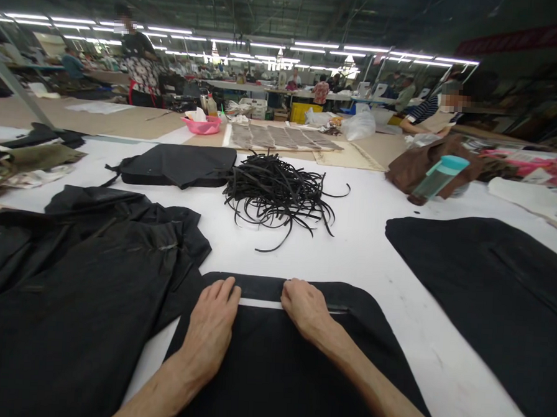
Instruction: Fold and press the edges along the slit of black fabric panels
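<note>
A black fabric panel (pixel 270 363) with rounded upper corners lies flat on the white tabletop in front of me. Along its top runs a narrow white strip (pixel 260 303); whether this is tape or a gap showing the table, I cannot tell. At the strip's left end, my left hand (pixel 211 323) is closed on the panel's upper band, fingers bent and together. My right hand (pixel 304 306) pinches the same band a little to the right, its fingertips hidden beneath the knuckles. Beyond the panel sits a heap of thin black strips (pixel 277 190).
Crumpled black fabric (pixel 83 273) covers the left side. Another black panel (pixel 484 288) lies at right. Farther back are a black padded piece (pixel 178 164), a turquoise-lidded bottle (pixel 439 179), a brown bundle (pixel 414 159) and a pink basket (pixel 202 125). Several people work beyond.
</note>
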The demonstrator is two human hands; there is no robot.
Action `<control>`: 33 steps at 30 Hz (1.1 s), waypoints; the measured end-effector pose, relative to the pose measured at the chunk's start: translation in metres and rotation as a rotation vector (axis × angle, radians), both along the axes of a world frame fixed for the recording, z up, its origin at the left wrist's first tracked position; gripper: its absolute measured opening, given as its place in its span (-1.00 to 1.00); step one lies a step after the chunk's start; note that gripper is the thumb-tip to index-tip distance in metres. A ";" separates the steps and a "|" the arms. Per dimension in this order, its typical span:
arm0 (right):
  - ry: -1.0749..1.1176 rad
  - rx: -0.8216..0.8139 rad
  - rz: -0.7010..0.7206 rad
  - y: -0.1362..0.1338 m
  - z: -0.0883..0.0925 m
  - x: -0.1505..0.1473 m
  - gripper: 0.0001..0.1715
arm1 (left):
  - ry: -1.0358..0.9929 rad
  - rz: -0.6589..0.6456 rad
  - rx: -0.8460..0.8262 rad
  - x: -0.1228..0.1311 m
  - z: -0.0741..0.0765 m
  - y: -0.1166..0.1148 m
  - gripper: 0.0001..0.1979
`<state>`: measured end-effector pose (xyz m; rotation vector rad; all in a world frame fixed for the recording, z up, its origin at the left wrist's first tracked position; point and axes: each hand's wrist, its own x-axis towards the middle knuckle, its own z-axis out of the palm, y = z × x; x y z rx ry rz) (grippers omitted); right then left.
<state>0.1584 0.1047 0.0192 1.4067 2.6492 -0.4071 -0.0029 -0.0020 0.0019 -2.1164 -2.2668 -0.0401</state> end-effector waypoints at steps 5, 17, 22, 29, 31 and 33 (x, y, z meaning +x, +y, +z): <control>0.041 0.021 0.015 0.002 -0.004 0.000 -0.74 | -0.135 -0.264 -0.084 0.040 -0.005 0.017 -0.59; 0.331 0.079 0.237 0.007 -0.023 0.039 -0.74 | -0.099 -0.279 -0.047 0.042 -0.020 0.023 -0.55; 0.244 0.206 0.237 0.012 -0.026 0.060 -0.81 | -0.021 -0.279 0.014 0.043 -0.028 0.022 -0.52; 0.183 0.287 0.246 0.021 -0.031 0.095 -0.78 | 0.024 -0.278 -0.008 0.036 -0.026 0.019 -0.46; 0.204 0.275 0.223 0.023 -0.034 0.101 -0.78 | 0.028 -0.290 -0.014 0.035 -0.028 0.020 -0.44; 0.218 0.261 0.203 0.026 -0.036 0.103 -0.80 | 0.042 -0.309 -0.010 0.035 -0.030 0.020 -0.44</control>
